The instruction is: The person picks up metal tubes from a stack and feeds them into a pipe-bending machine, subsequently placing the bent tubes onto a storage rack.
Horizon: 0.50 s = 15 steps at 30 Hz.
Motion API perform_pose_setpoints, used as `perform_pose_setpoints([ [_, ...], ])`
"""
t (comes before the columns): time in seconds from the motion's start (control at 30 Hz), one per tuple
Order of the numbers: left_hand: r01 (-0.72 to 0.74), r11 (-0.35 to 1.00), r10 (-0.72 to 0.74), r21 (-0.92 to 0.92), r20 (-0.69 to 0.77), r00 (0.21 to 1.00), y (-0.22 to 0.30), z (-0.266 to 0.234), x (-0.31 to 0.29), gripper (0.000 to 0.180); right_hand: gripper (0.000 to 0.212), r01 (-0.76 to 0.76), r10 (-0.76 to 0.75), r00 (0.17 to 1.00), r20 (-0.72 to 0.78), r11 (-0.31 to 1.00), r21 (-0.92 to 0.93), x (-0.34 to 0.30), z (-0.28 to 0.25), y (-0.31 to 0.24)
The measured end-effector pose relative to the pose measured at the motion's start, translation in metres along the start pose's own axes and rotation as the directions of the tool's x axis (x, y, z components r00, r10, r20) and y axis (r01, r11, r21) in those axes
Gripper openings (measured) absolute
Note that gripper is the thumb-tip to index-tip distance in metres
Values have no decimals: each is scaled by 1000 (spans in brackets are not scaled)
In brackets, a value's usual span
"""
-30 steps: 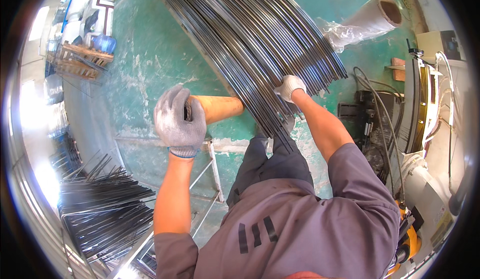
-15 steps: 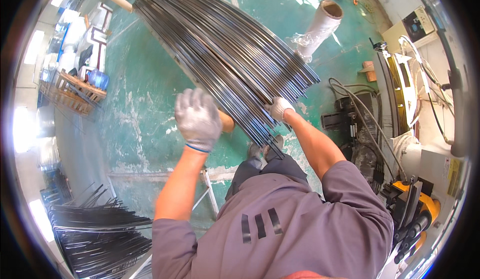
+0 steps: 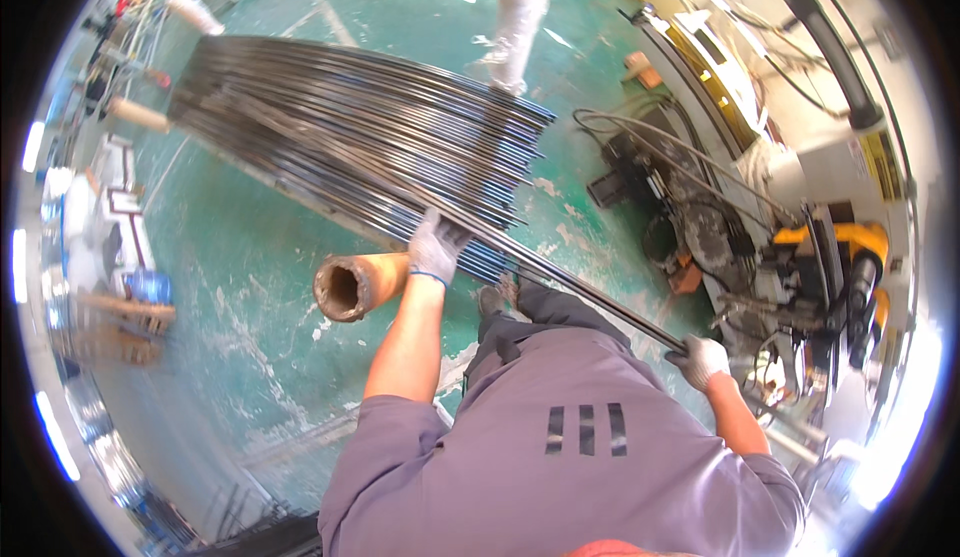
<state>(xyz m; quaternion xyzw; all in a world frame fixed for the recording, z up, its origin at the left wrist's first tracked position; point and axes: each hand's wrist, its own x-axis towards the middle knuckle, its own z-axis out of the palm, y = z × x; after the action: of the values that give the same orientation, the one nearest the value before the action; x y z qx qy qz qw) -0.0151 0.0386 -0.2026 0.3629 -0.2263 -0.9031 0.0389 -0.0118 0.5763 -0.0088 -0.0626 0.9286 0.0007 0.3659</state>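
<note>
A few long, thin dark metal bars [image 3: 570, 279] are drawn out over the near edge of a wide stack of similar bars [image 3: 330, 97]. My right hand [image 3: 702, 360], in a pale work glove, is closed round their near ends, out to the right of my body. Farther along the same bars, my gloved left hand [image 3: 438, 245] grips them above the stack's near corner; its fingertips are partly hidden. The far length of the held bars still lies across the stack and is blurred.
Close to my left forearm stands an orange-brown cardboard tube [image 3: 345, 289]. A plastic-wrapped roll [image 3: 516, 27] rises behind the stack. Machinery with hoses [image 3: 660, 177] and a yellow-and-black machine [image 3: 835, 247] line the right side. A wooden pallet [image 3: 125, 317] sits at far left.
My right hand has pulled several bars out toward the right. My left hand has come down from the air and taken hold of them. The view has turned to the right.
</note>
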Motion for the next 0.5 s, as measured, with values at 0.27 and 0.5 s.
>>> perform_pose_setpoints([
  [0.27,123,977,-130,-173,-31,991,-65,48,-18,9,11,-98,68,782,-619,995,-15,-38,86,46],
  [0.5,202,979,-195,11,324,926,-81,149,-84,16,3,-200,220,749,-625,974,103,-38,129,206],
])
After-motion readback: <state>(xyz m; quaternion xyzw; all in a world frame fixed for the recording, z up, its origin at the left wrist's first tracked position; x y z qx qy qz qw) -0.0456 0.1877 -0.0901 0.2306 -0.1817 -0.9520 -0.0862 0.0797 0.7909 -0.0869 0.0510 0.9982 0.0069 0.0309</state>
